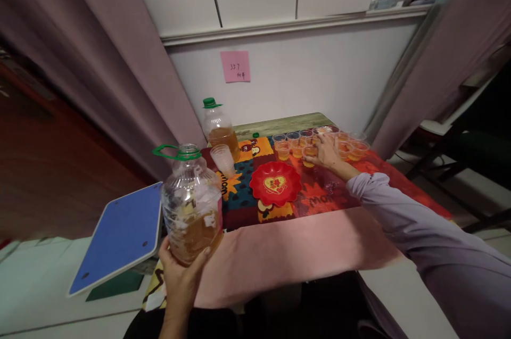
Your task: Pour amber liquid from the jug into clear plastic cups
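My left hand [181,270] is closed around the lower part of a large clear plastic jug [191,206]. The jug has no cap on its mouth, a green carrying ring at its neck and amber liquid in its lower part. Over at the right of the table, my right hand [328,151] has its thumb and fingers around a small clear plastic cup [308,156] of amber liquid. Several similar filled cups [282,149] stand close about it, partly hidden by the fingers. A stack of clear cups [223,159] leans beside the jug.
A red scalloped plate [275,183] lies mid-table on the patterned cloth. Behind the cup stack stands a second jug [221,134], green-capped, with amber liquid. A small green cap [256,135] lies near the wall. A blue board [120,232] is at the left.
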Demonstrator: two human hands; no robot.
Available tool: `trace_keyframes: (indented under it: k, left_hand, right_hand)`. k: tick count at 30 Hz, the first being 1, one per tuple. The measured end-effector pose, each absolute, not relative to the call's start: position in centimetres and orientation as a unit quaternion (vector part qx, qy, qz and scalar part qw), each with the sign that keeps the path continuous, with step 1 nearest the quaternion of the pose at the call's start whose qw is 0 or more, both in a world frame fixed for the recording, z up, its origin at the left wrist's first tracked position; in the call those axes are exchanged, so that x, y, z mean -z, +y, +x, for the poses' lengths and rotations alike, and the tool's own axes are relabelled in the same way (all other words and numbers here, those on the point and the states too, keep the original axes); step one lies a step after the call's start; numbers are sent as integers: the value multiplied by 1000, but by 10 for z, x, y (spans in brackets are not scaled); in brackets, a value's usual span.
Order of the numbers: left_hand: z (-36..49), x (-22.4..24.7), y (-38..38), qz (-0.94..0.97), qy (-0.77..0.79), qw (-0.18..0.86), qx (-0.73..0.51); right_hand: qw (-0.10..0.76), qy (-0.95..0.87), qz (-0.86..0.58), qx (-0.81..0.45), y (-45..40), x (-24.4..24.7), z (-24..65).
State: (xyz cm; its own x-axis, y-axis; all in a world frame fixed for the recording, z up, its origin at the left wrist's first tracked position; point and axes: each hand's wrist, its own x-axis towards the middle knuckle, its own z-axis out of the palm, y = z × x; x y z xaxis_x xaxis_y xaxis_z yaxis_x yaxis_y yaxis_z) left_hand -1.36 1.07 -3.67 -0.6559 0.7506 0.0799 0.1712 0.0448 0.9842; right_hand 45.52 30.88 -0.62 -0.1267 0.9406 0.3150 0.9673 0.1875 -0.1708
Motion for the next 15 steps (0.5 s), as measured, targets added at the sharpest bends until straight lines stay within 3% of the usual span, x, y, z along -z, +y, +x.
trace_keyframes:
  k: [15]
  left_hand:
    - [-17, 43, 9, 342, 682, 224, -606]
  right_hand:
    - [180, -723, -665, 54, 304, 6, 452]
